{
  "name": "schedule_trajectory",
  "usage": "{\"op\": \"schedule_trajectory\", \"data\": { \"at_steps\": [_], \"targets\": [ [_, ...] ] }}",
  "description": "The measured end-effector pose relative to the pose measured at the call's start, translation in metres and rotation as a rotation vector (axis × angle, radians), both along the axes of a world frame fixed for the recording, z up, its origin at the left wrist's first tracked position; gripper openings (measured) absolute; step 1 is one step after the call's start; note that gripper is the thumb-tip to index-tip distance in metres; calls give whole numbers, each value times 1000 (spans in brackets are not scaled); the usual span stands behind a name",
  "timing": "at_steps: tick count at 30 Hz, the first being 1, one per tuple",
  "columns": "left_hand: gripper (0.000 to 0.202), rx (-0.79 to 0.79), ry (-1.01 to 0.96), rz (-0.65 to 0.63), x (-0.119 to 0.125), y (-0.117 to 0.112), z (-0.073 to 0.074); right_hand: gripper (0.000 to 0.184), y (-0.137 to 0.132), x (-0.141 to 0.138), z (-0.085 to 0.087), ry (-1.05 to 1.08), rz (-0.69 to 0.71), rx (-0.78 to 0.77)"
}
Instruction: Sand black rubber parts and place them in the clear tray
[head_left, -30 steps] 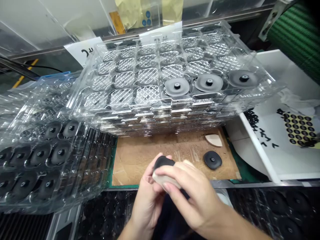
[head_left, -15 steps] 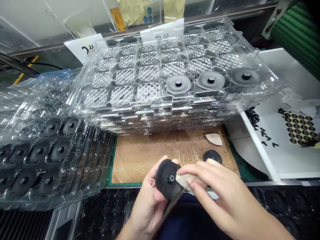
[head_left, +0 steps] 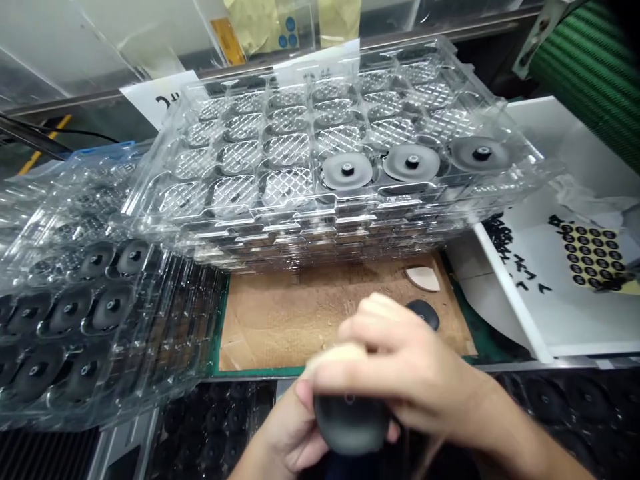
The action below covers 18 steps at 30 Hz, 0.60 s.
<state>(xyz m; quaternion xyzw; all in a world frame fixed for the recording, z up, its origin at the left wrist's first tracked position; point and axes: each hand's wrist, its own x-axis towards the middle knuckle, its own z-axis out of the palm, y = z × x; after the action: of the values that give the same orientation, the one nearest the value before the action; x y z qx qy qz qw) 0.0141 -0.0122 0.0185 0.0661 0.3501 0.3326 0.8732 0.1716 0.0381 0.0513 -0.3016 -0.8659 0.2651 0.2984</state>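
Observation:
At the bottom middle, my left hand (head_left: 284, 430) grips a round black disc (head_left: 353, 430) with a small hub at its centre. My right hand (head_left: 417, 367), blurred by motion, lies over the disc's far part. A pale wedge-shaped pad (head_left: 340, 353) is pinched in its fingers against the disc's upper rim. Much of the disc's far side is hidden behind the right hand. Just beyond that hand, another black disc (head_left: 426, 312) rests on the brown cardboard (head_left: 280, 320). A second pale wedge (head_left: 423, 278) lies behind it.
Stacked clear trays (head_left: 290, 150) stand ahead, with three discs in the top tray's front row. More disc-filled trays (head_left: 65, 313) are at the left. To the right, a white bin (head_left: 575, 327) holds small black parts and a sheet of round stickers (head_left: 593, 257). A green hose (head_left: 590, 73) hangs above.
The right hand has moved left and across the disc with the pad, covering its far part. The disc has shifted slightly down and tilted. The view has shifted slightly.

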Motion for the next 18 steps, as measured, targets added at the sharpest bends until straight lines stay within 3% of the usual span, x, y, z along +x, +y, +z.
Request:
{"op": "schedule_trajectory", "data": {
  "at_steps": [2, 4, 7, 11, 13, 14, 17, 18],
  "targets": [
    [46, -12, -123, -37, -2, 0, 0, 27, 2, 5, -18, -83, -196, -27],
    [57, -6, -193, -7, -6, 1, 1, 28, -1, 9, -41, -132, -322, -149],
    [54, 19, -166, 37, -11, 3, 1, 26, -18, 9, -81, -96, -364, -400],
    [47, 17, -111, 55, -12, 5, -3, 25, -42, 4, -125, -80, -396, -463],
    [52, 25, -99, 62, -10, 5, -5, 24, -44, 5, -123, -49, -469, -453],
    [54, 35, -87, 66, -9, 5, -5, 25, -42, 7, -115, -27, -535, -446],
    [64, 85, 35, 81, -6, 3, -5, 25, -34, 6, -65, 101, -604, -313],
    [66, 100, 99, 83, -5, 2, -5, 24, -31, 4, -46, 181, -469, -183]
  ]
}}
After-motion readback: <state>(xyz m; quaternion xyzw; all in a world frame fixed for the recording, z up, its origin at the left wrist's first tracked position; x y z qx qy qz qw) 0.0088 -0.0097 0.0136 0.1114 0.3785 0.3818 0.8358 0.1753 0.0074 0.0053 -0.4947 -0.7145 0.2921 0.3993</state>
